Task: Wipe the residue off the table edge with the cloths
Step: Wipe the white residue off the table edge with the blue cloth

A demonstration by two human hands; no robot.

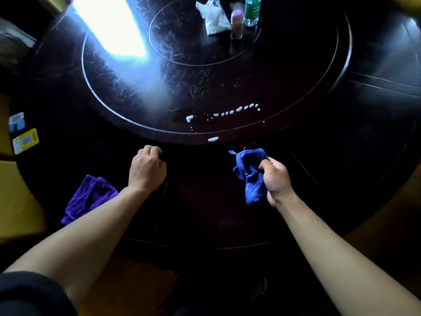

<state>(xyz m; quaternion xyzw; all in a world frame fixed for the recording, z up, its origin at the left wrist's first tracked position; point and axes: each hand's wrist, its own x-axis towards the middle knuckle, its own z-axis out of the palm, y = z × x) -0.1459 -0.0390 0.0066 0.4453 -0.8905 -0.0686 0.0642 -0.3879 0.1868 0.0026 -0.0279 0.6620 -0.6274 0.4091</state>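
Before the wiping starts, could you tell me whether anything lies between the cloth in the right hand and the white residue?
Nothing visible does. The blue cloth in the right hand sits just short of the nearest white blob, with only bare dark table between them.

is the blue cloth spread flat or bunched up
Bunched up: the blue cloth is crumpled in the right hand's grip, folds hanging loose, not laid on the table.
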